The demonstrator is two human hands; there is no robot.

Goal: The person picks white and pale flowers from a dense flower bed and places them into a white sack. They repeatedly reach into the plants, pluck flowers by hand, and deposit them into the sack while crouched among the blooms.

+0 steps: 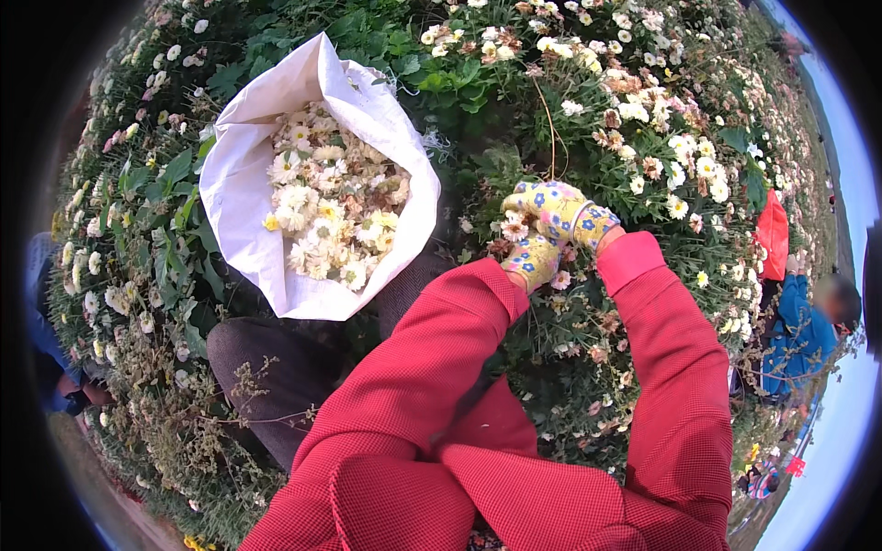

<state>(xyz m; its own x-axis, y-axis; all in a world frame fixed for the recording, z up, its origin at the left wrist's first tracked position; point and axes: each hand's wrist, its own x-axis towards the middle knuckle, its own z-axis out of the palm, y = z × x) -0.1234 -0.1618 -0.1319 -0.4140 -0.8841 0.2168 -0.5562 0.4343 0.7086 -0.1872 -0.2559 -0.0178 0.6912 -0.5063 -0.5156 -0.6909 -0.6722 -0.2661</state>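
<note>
Both my hands wear yellow gloves with blue flower prints and meet at the middle of the flower bushes. My left hand (533,261) is lower and curled, with pale pinkish flower heads (514,227) showing at its fingers. My right hand (559,211) lies over and against it, fingers bent inward; what they grip is hidden. To the left of my hands, a white woven sack (415,161) stands wide-mouthed, with many picked cream and white chrysanthemum heads (317,207) inside, some of them browned.
Dense white chrysanthemum bushes (684,174) surround me, with a thin dry stem (549,119) just beyond my hands. My knee (266,363) is below the sack. At right, a person in blue (797,321) is near a red bag (773,237); another person in blue (50,321) is at the left edge.
</note>
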